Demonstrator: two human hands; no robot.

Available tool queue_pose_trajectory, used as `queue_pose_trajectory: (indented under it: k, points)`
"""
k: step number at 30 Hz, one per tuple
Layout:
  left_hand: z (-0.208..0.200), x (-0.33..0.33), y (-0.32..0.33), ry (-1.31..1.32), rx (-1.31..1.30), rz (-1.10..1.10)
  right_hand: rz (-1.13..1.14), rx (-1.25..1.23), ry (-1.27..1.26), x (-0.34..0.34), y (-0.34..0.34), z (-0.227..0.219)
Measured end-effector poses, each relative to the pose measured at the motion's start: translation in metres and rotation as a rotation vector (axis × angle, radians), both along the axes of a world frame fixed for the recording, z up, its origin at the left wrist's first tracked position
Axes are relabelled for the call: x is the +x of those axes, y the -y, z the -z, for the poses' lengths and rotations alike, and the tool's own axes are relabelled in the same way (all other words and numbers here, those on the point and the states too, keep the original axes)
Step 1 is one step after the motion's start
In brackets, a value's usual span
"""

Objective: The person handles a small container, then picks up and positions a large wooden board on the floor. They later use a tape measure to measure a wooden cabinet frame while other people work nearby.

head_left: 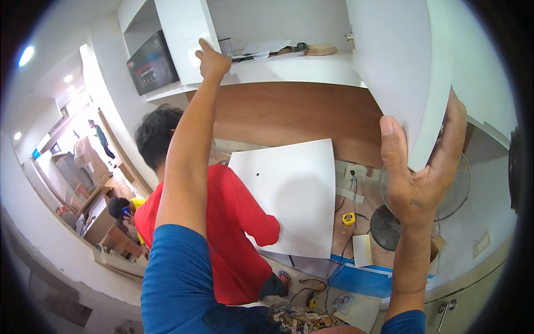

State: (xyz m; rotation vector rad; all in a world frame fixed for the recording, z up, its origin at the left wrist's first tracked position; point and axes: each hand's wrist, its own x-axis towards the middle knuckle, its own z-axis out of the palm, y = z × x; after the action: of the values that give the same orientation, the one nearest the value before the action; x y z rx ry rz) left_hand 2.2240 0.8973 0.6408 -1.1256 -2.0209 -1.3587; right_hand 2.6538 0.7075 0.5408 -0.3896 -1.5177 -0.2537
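My left hand (215, 62) is raised to the white left cabinet door (181, 33), its fingers bent against the face beside the free edge. Its thumb is hard to make out. My right hand (420, 181) grips the lower corner of the white right cabinet door (401, 61), thumb on one side and fingers on the other. Both doors stand swung out from a wall cabinet. Inside, a shelf (289, 69) carries papers (264, 47), a small stack of flat tan pieces (321, 49) and small dark items.
A person in red (222, 234) stands close, an arm over a large white panel (289, 195). On the worktop are a yellow tape measure (349, 219), cables and a fan (453, 186). A black box (152, 64) occupies the left compartment. Another person (123, 211) is farther left.
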Motion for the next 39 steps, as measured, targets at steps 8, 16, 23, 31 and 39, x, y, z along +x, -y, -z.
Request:
queue_pose_trajectory:
  k: [8,16,23,31,39]
  points:
    - [0.008,-0.077,0.024,0.266,0.020,0.186,-0.024,0.252,0.111,0.006,-0.009,-0.008]
    - [0.043,0.008,0.036,-1.073,0.082,-0.510,0.048,0.242,0.119,0.012,-0.024,-0.003]
    - [0.040,-0.021,-0.058,-0.599,-0.807,-0.766,0.249,0.041,0.171,0.009,-0.005,0.009]
    - [-0.010,-0.143,-0.168,-0.482,-0.549,-0.494,0.129,-0.112,-0.123,-0.001,-0.006,0.032]
    - [-0.016,-0.088,-0.099,-0.309,-0.651,-0.295,0.184,-0.069,-0.295,-0.016,-0.007,0.027]
